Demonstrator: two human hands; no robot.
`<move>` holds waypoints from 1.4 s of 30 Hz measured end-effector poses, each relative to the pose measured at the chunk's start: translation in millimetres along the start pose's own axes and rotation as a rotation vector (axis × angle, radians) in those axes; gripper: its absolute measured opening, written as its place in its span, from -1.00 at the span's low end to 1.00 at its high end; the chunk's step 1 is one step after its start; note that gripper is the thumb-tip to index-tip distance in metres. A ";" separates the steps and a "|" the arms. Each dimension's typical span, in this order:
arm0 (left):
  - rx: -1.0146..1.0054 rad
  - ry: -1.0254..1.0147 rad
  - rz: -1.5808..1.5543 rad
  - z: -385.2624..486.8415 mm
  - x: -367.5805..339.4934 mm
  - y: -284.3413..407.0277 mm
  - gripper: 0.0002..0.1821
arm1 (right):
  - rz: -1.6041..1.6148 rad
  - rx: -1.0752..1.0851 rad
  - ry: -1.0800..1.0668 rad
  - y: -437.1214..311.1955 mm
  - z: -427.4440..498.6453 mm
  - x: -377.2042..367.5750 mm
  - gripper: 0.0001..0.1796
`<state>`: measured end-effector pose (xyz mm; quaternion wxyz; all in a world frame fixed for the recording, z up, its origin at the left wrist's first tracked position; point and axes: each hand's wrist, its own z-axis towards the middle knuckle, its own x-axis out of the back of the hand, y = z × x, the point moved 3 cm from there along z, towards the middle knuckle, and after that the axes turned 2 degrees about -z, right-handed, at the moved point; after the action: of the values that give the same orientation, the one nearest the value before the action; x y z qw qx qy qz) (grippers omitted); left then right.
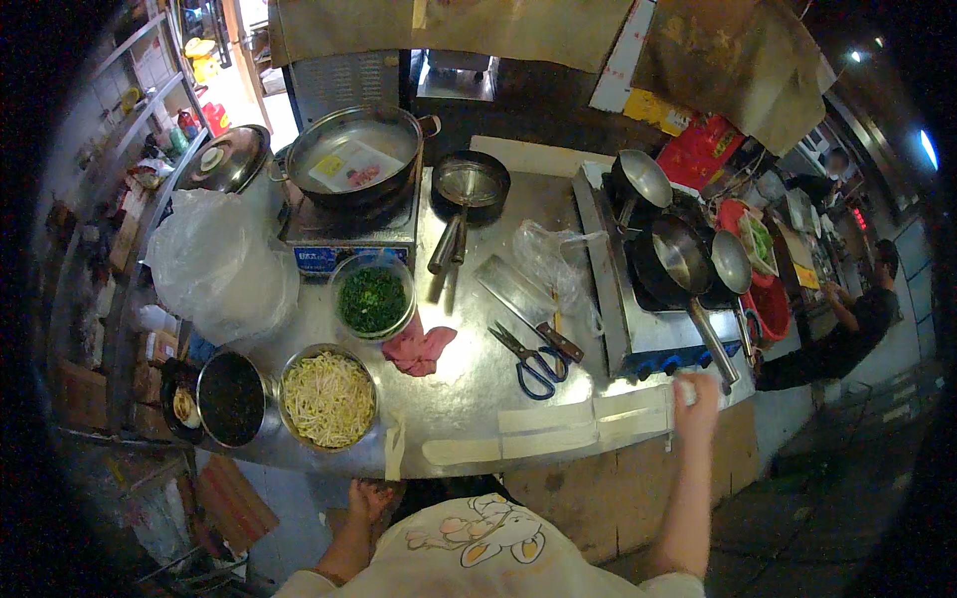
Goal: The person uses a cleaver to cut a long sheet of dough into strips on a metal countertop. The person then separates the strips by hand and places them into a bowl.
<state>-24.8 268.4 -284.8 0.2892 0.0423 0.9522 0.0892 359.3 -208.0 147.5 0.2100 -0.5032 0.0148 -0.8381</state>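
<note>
My right hand (695,404) is curled in a fist at the front right of the steel worktop (448,404), around a small white thing (688,393) too blurred to name. To its left, pale flat strips (549,431) lie along the worktop's front edge. Low at that edge is my left hand (374,497), close below a narrow pale strip (395,448) hanging over the rim; whether its fingers hold anything is unclear. Blue-handled scissors (540,366) and a cleaver (523,299) lie between the hands, farther back.
Bean sprouts (329,400) fill a bowl at left, beside a dark-filled pot (233,400). Behind stand chopped greens (371,299), a red cloth (419,347) and a wide pan (355,157). A gas stove (673,329) carries pans at right. Beyond it, a person (852,321) stands.
</note>
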 end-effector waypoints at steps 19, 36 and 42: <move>-0.841 0.291 0.153 -199.2 -94.0 51.4 -0.73 | 0.384 -0.682 -0.739 204.9 77.1 -78.4 -0.36; -0.743 0.416 -0.071 -188.2 -70.0 303.7 -0.15 | 0.143 -0.181 -0.790 199.2 101.8 -76.5 -0.30; -1.854 0.766 0.531 -273.5 -143.7 327.5 -0.12 | 0.012 -0.119 -0.191 157.0 82.3 -12.5 -0.32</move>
<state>-48.9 530.8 80.3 -0.1428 -0.0198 0.4980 0.8551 487.2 -331.1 140.5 0.1851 -0.5922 0.0474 -0.7828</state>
